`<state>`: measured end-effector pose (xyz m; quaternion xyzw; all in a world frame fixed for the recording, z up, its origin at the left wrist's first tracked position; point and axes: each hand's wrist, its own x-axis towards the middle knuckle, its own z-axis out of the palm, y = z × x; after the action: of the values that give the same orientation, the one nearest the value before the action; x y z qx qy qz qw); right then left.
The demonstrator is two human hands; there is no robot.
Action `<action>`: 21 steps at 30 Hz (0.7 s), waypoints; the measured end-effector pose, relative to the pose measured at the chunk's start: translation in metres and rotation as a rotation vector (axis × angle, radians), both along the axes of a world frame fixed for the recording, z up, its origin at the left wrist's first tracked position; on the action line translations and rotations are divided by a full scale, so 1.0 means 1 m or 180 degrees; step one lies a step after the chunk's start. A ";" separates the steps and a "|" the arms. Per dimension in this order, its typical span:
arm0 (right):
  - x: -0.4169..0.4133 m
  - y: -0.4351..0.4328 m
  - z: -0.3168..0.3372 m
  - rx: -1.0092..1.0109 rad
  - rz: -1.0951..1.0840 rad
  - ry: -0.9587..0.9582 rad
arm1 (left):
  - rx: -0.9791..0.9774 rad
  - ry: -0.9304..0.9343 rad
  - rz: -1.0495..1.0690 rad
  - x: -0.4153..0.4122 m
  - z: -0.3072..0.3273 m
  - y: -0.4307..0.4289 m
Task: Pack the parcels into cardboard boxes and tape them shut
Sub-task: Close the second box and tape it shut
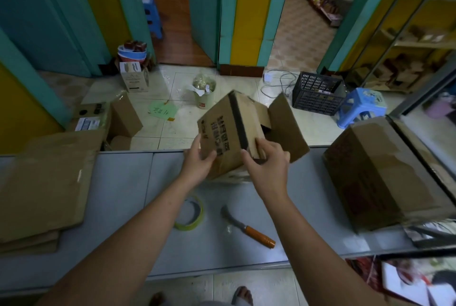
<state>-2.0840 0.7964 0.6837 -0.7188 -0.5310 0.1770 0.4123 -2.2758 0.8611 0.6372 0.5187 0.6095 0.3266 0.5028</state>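
Observation:
A small brown cardboard box (229, 130) with black print and a dark tape strip is tilted above the far edge of the grey table (118, 197). Its flaps (287, 125) hang open on the right side. My left hand (198, 160) grips the box's lower left corner, thumb on the printed face. My right hand (267, 165) holds the box's right edge beside the open flaps. A yellowish tape roll (190, 214) lies flat on the table below my hands. What is inside the box is hidden.
A knife with an orange handle (249, 228) lies right of the tape roll. Flattened cardboard sheets (44, 187) are stacked on the table's left; a larger closed box (385, 172) stands on its right. Beyond the table, on the floor, are a black crate (318, 93), a blue stool (360, 108) and a bin (204, 91).

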 end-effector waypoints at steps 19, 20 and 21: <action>0.026 -0.038 -0.035 0.0883 0.0036 -0.0287 | -0.1030 -0.0772 -0.0005 0.036 0.002 -0.015; 0.034 -0.035 -0.032 0.0775 -0.0242 0.0002 | -0.1039 -0.0773 -0.0026 0.035 0.002 -0.015; 0.043 -0.029 -0.033 0.0542 -0.0493 0.0334 | -0.1051 -0.0778 -0.0033 0.035 0.002 -0.015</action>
<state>-2.0412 0.7675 0.6506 -0.7098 -0.4647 0.1362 0.5116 -2.2407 0.8466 0.6389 0.3889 0.5865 0.2801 0.6529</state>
